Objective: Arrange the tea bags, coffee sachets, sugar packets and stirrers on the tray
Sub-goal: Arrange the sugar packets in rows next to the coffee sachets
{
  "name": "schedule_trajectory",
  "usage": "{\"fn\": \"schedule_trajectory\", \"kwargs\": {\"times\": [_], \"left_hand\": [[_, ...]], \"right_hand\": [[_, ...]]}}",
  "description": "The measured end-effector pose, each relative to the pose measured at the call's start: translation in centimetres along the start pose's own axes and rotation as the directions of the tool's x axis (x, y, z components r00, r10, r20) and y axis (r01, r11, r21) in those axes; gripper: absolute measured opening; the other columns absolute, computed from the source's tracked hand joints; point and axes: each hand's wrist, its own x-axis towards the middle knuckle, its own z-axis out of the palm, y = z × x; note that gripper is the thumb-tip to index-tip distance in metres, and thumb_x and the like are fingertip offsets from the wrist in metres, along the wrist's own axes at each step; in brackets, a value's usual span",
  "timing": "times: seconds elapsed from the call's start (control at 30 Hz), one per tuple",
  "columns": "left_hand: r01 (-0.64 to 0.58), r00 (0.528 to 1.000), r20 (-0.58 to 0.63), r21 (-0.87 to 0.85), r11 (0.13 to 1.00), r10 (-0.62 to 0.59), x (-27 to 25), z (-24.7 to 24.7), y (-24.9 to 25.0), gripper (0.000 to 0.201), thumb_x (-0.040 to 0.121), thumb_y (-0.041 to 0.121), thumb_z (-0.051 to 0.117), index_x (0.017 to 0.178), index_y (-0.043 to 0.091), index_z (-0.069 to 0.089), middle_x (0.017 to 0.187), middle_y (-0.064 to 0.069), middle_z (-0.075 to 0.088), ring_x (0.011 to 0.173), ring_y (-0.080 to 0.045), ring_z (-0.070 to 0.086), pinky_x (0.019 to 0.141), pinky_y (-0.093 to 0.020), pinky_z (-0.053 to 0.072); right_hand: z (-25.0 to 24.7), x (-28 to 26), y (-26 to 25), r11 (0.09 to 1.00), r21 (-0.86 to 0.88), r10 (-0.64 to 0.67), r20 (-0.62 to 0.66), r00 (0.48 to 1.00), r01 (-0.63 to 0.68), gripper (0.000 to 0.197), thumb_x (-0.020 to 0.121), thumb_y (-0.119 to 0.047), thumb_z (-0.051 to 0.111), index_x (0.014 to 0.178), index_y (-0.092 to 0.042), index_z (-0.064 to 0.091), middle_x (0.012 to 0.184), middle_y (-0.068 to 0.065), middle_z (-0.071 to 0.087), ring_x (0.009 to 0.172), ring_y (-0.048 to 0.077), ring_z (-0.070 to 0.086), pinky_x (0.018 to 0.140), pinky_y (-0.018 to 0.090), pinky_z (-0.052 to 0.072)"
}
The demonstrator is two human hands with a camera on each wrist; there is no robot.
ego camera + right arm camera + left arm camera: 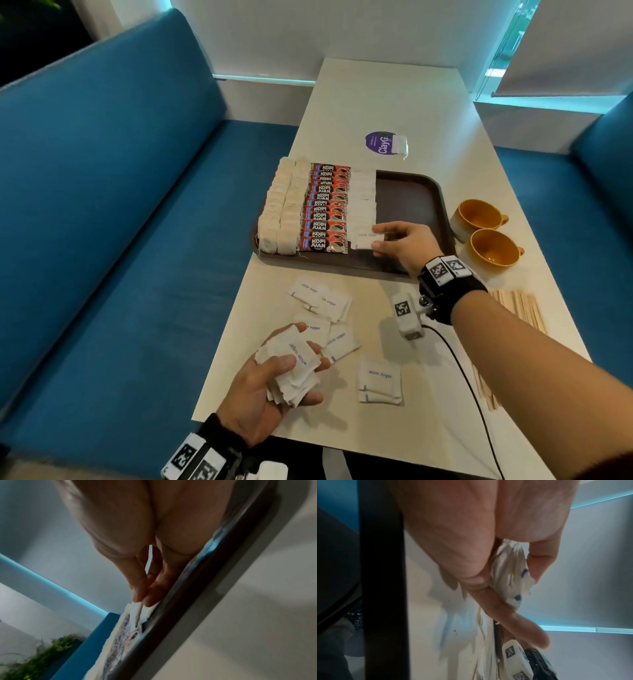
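Setting one sugar packet [365, 240] at the near end of the tray's [411, 192] white column, right hand [400, 245] fingers pinching its edge. Left hand [270, 387] curls round a spare stack [294, 363], likely as supply. Stirrers [520, 308] wait on the bench [394, 102].

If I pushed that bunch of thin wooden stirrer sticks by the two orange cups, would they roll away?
Probably not. The thin wooden stirrer sticks look flat, so they would likely slide and fan out rather than roll. They seem light, so a small push could scatter them across the white table. Being so slim, one might snap if bent.
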Motion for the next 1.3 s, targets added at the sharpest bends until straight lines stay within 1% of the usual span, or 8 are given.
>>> {"fn": "schedule_trajectory", "kwargs": {"times": [0.07,0.2,0.5,0.7,0.87,0.97,1.07,1.3], "left_hand": [[0.008,1.0,0.01,0.012,1.0,-0.008,0.0,0.1,0.1,0.057,0.072,0.015,0.075,0.129,0.017,0.066,0.117,-0.026,0.066,0.107,-0.044,0.068,0.063,-0.047,0.059],[0.016,1.0,0.006,0.024,1.0,-0.016,0.2,-0.1,0.1,0.062,0.07,0.018,0.078,0.131,0.017,0.065,0.119,-0.027,0.064,0.106,-0.044,0.066,0.065,-0.048,0.058],[0.01,1.0,0.004,0.045,0.999,-0.01,0.2,0.1,0.2,0.059,0.071,0.018,0.078,0.129,0.019,0.066,0.126,-0.029,0.063,0.112,-0.043,0.067,0.067,-0.05,0.061],[-0.023,1.0,0.02,0.062,0.998,0.022,0.0,0.2,0.0,0.054,0.075,0.016,0.078,0.128,0.02,0.066,0.129,-0.027,0.062,0.118,-0.044,0.064,0.069,-0.05,0.061],[-0.072,0.997,0.027,0.077,0.994,0.07,0.0,0.3,-0.1,0.047,0.079,0.015,0.076,0.124,0.022,0.068,0.122,-0.026,0.066,0.109,-0.044,0.063,0.069,-0.046,0.06],[-0.096,0.995,0.034,0.077,0.992,0.094,0.0,0.2,-0.3,0.039,0.087,0.01,0.065,0.125,0.02,0.066,0.118,-0.03,0.066,0.102,-0.044,0.059,0.067,-0.042,0.057],[-0.093,0.996,-0.009,0.063,0.994,0.094,0.2,-0.3,-0.5,0.052,0.085,0.01,0.068,0.136,0.014,0.056,0.13,-0.028,0.063,0.109,-0.043,0.064,0.064,-0.042,0.059],[-0.141,0.99,-0.01,0.078,0.987,0.142,0.1,0.2,-0.7,0.056,0.08,0.007,0.078,0.13,0.011,0.055,0.114,-0.024,0.063,0.076,-0.028,0.065,0.051,-0.033,0.052]], "right_hand": [[0.2,1.0,0.2,0.997,-0.077,-0.003,0.022,1.0,0.005,0.028,0.081,0.0,0.082,0.105,-0.015,0.078,0.108,0.016,0.072,0.078,0.02,0.074,0.068,0.021,0.06],[0.5,2.6,0.5,0.979,-0.202,0.03,0.022,0.999,-0.025,0.026,0.08,-0.003,0.084,0.097,-0.023,0.078,0.103,0.011,0.072,0.076,0.02,0.072,0.082,0.035,0.063],[0.9,4.0,0.0,0.87,-0.493,0.02,0.001,1.0,-0.017,0.026,0.076,-0.02,0.09,0.099,-0.023,0.078,0.093,-0.001,0.067,0.08,0.014,0.062,0.077,0.028,0.053],[0.8,1.3,-1.5,0.938,-0.345,-0.055,-0.095,0.994,0.019,0.011,0.084,-0.025,0.083,0.092,-0.024,0.077,0.092,0.002,0.071,0.078,0.015,0.065,0.086,0.041,0.061],[1.7,-5.7,-2.9,0.971,-0.222,-0.081,0.045,0.996,0.089,0.005,0.087,-0.021,0.079,0.091,-0.022,0.077,0.076,0.0,0.067,0.066,0.013,0.06,0.071,0.036,0.059],[2.9,-10.4,-2.3,0.983,-0.156,-0.074,0.156,0.985,0.098,0.004,0.089,-0.017,0.077,0.093,-0.019,0.077,0.08,0.001,0.071,0.066,0.011,0.061,0.064,0.028,0.056],[4.3,-14.3,-0.8,0.994,-0.091,-0.031,0.252,0.967,0.055,0.009,0.09,-0.019,0.077,0.097,-0.013,0.077,0.085,0.007,0.071,0.066,0.012,0.063,0.062,0.028,0.056],[6.5,-19.0,1.9,0.993,0.085,0.058,0.293,0.954,-0.087,0.018,0.088,-0.017,0.079,0.103,-0.008,0.075,0.081,0.009,0.071,0.064,0.018,0.063,0.061,0.033,0.053]]}}
